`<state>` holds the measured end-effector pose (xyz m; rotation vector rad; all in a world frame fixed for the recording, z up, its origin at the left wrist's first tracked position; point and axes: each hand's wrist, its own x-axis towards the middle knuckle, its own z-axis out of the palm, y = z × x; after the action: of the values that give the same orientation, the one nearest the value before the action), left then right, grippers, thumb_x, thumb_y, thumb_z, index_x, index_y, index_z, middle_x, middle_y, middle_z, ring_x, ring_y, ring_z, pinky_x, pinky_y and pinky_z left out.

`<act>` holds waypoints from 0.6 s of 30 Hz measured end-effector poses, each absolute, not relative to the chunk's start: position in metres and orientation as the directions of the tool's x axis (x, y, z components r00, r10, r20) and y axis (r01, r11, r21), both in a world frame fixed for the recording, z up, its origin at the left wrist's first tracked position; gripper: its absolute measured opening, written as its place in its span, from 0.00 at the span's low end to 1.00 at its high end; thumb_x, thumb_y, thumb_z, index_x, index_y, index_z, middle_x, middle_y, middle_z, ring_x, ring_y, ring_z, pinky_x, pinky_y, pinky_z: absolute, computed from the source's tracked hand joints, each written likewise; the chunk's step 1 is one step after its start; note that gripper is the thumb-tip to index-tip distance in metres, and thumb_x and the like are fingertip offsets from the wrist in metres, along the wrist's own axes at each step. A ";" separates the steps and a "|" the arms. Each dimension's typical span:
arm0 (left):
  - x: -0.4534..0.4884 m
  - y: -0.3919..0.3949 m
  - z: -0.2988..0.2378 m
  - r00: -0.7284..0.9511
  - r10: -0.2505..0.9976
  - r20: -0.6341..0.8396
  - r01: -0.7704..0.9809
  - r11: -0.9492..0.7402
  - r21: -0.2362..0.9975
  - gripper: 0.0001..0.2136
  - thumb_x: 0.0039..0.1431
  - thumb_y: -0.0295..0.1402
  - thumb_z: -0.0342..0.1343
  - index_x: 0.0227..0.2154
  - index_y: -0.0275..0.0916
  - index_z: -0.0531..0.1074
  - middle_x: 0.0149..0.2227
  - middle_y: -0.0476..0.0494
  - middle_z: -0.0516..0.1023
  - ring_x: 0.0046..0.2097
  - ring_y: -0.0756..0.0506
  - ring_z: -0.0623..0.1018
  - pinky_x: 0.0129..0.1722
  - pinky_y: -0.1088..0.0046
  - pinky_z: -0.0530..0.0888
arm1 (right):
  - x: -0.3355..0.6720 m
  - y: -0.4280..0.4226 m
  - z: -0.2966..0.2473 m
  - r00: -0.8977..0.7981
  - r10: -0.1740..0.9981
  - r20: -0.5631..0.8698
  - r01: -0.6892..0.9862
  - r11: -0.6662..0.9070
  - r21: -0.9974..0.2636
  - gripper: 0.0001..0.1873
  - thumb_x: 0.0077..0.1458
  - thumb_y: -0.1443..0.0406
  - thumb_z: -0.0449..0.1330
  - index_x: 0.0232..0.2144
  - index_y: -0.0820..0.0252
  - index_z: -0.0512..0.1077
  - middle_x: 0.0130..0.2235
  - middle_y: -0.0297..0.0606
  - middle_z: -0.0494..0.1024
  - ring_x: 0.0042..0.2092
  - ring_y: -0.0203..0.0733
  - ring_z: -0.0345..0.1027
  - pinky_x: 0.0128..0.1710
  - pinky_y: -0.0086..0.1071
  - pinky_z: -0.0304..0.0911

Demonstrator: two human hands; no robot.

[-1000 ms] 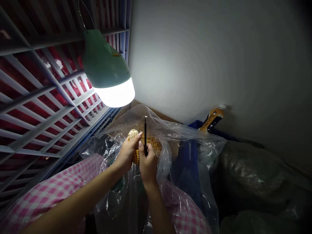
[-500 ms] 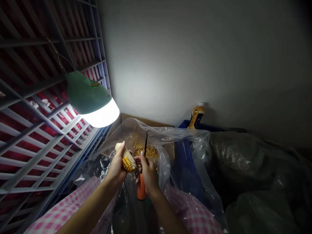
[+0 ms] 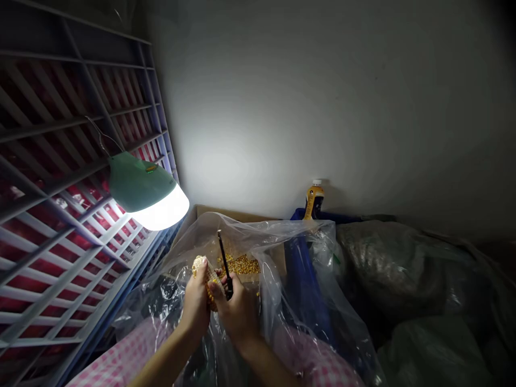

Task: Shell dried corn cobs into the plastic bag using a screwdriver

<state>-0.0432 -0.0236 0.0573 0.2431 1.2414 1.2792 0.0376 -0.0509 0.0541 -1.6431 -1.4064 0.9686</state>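
Dim wall back there, and by the box's near edge your left hand is clutching the cob, slanting down toward your right hand, itself gripping a dark-shafted tool.

The lamp up and left of the left hand glares white, brightening the wall beyond; glints streak the clear plastic around the grip, and deep shadow lies far right.

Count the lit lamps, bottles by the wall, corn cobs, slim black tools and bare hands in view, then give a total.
Lit lamp: 1
Bottle: 1
Corn cob: 1
Slim black tool: 1
Bare hands: 2, left hand and right hand
Total: 6
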 end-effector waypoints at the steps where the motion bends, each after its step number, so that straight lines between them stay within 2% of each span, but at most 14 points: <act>1: -0.042 -0.025 0.054 -0.204 0.804 -0.559 -0.582 0.359 0.729 0.14 0.47 0.44 0.57 0.26 0.36 0.65 0.18 0.53 0.66 0.18 0.53 0.67 0.17 0.79 0.64 | 0.035 -0.051 0.053 0.125 0.990 -0.067 0.454 -0.117 -0.883 0.25 0.51 0.45 0.50 0.33 0.61 0.70 0.30 0.41 0.77 0.32 0.44 0.72 0.29 0.29 0.58; 6: -0.040 -0.027 0.050 -0.251 0.800 -0.544 -0.562 0.337 0.755 0.18 0.44 0.48 0.59 0.26 0.39 0.63 0.19 0.56 0.65 0.18 0.55 0.64 0.17 0.81 0.62 | 0.031 -0.048 0.049 0.132 0.989 -0.072 0.525 -0.131 -0.841 0.25 0.55 0.47 0.46 0.33 0.60 0.71 0.30 0.42 0.78 0.32 0.44 0.72 0.27 0.28 0.55; 11: -0.039 -0.026 0.051 -0.255 0.857 -0.447 -0.547 0.253 0.798 0.17 0.45 0.47 0.59 0.29 0.38 0.65 0.23 0.54 0.68 0.22 0.54 0.67 0.22 0.79 0.66 | 0.035 -0.046 0.045 0.025 1.000 0.011 0.585 -0.006 -0.811 0.25 0.59 0.52 0.42 0.31 0.61 0.72 0.27 0.42 0.77 0.29 0.42 0.71 0.26 0.28 0.52; 18: -0.040 -0.027 0.046 -0.212 0.894 -0.395 -0.550 0.225 0.804 0.14 0.47 0.43 0.59 0.27 0.40 0.62 0.20 0.58 0.62 0.21 0.54 0.67 0.24 0.80 0.67 | 0.032 -0.047 0.034 0.048 0.999 0.007 0.483 -0.017 -0.875 0.26 0.60 0.52 0.41 0.29 0.61 0.73 0.27 0.44 0.77 0.28 0.41 0.71 0.26 0.28 0.52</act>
<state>-0.0403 -0.0275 0.0465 0.3997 1.1537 1.3844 0.0321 -0.0466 0.0338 -1.5960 -1.5283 0.8937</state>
